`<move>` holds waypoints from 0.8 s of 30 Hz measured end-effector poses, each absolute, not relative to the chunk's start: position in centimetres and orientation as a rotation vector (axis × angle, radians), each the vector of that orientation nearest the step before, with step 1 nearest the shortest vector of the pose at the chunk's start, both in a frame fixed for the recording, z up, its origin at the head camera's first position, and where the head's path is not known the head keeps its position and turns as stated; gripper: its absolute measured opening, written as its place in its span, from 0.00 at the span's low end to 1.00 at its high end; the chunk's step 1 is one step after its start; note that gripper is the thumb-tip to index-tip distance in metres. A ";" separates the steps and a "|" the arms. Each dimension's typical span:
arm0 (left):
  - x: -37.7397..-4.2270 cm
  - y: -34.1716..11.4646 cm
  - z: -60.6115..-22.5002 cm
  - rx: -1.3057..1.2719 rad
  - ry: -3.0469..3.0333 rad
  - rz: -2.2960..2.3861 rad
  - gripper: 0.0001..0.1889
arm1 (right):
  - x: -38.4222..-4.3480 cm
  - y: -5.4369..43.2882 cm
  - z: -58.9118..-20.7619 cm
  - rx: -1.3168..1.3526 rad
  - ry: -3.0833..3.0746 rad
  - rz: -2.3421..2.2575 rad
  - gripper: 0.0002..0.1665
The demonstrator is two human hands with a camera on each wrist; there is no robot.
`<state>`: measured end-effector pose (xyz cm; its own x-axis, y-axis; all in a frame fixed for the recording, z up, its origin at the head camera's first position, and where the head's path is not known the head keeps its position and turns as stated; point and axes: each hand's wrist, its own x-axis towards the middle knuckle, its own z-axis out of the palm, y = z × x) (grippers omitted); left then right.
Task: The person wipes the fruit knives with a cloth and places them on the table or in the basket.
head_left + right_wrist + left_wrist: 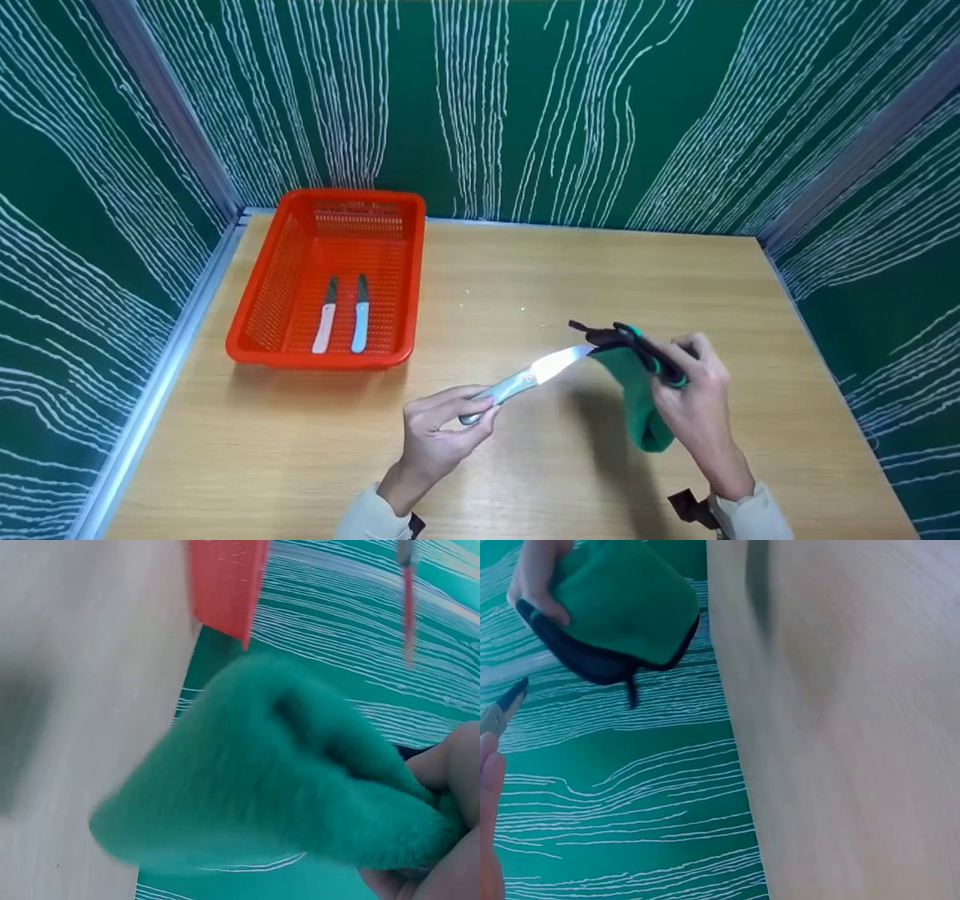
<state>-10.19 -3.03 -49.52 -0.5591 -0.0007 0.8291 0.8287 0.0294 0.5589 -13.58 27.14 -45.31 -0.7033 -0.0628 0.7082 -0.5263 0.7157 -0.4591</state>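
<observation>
My left hand (448,433) pinches a small knife (512,382) by its pale green handle, with the blade pointing up to the right. Light glares off the blade, and its tip overlaps the dark edge of a green cloth (637,405) in the head view. Fingers of my right hand (697,394) grip that cloth by its bunched upper part, and the rest hangs down above the table. Fuzzy and folded in the right wrist view, the cloth (247,772) shows black edging and a short dark loop in the left wrist view.
On the left of the wooden table (525,262) stands a red plastic basket (232,345). Inside lie a pink-handled knife (324,326) and a blue-handled knife (361,322), blades away from me. Small white specks dot the tabletop. Green panels with white lines (480,112) enclose the table.
</observation>
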 end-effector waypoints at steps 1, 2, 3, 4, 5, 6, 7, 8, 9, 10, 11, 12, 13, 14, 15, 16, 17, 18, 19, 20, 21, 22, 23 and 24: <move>-10.2 -3.1 -49.7 -0.847 -1.662 -1.602 0.13 | -13.5 27.1 -45.1 0.423 -2.227 0.896 0.23; -10.3 -3.1 -49.9 -0.843 -1.671 -1.601 0.13 | -13.4 27.1 -44.9 0.402 -2.223 0.916 0.20; -10.3 -3.0 -50.1 -0.840 -1.681 -1.599 0.13 | -13.4 27.1 -44.7 0.384 -2.216 0.931 0.19; -10.3 -3.0 -50.2 -0.838 -1.691 -1.598 0.14 | -13.2 27.0 -44.5 0.367 -2.217 0.939 0.17; -10.3 -3.0 -50.2 -0.836 -1.701 -1.600 0.14 | -13.1 26.9 -44.3 0.351 -2.212 0.946 0.16; -10.3 -2.9 -50.3 -0.837 -1.711 -1.597 0.14 | -13.0 26.8 -44.0 0.336 -2.206 0.952 0.16; -10.3 -2.9 -50.4 -0.838 -1.720 -1.594 0.14 | -12.9 26.6 -43.8 0.323 -2.201 0.955 0.15; -10.3 -2.8 -50.4 -0.840 -1.728 -1.587 0.14 | -12.8 26.5 -43.6 0.313 -2.191 0.958 0.15; -10.3 -2.7 -50.4 -0.845 -1.734 -1.581 0.14 | -12.7 26.3 -43.3 0.308 -2.176 0.964 0.16; -10.3 -2.6 -50.4 -0.850 -1.738 -1.575 0.14 | -12.6 26.0 -43.1 0.305 -2.166 0.971 0.16; -10.4 -2.5 -50.4 -0.859 -1.739 -1.563 0.14 | -12.6 25.7 -42.9 0.306 -2.154 0.977 0.17; -10.4 -2.4 -50.4 -0.866 -1.739 -1.550 0.14 | -12.5 25.4 -42.6 0.312 -2.143 0.983 0.17; -10.4 -2.3 -50.4 -0.873 -1.735 -1.542 0.14 | -12.4 25.0 -42.4 0.326 -2.135 0.980 0.18; -10.5 -2.2 -50.4 -0.884 -1.723 -1.527 0.13 | -12.4 24.6 -42.2 0.347 -2.127 0.967 0.19; -10.5 -2.0 -50.3 -0.895 -1.707 -1.519 0.13 | -12.3 24.1 -42.1 0.376 -2.122 0.947 0.21; -10.6 -1.9 -50.3 -0.906 -1.689 -1.510 0.12 | -12.1 23.6 -42.0 0.409 -2.124 0.923 0.24; -10.6 -1.8 -50.2 -0.916 -1.668 -1.499 0.12 | -11.9 23.0 -42.0 0.457 -2.132 0.893 0.27; -10.6 -1.6 -50.1 -0.924 -1.647 -1.490 0.11 | -11.7 22.4 -42.1 0.515 -2.142 0.849 0.31; -10.6 -1.5 -49.9 -0.931 -1.626 -1.479 0.10 | -11.5 21.7 -42.2 0.571 -2.156 0.813 0.35; -10.6 -1.5 -49.8 -0.934 -1.609 -1.466 0.09 | -11.2 21.1 -42.4 0.627 -2.175 0.763 0.38; -10.6 -1.4 -49.6 -0.930 -1.604 -1.461 0.09 | -10.9 20.5 -42.6 0.674 -2.203 0.725 0.40; -10.6 -1.4 -49.6 -0.923 -1.604 -1.455 0.09 | -10.7 20.0 -42.9 0.717 -2.224 0.683 0.42; -10.6 -1.3 -49.6 -0.914 -1.607 -1.454 0.09 | -10.5 19.7 -43.1 0.753 -2.241 0.653 0.43; -10.6 -1.3 -49.6 -0.904 -1.612 -1.456 0.09 | -10.3 19.4 -43.3 0.774 -2.250 0.628 0.44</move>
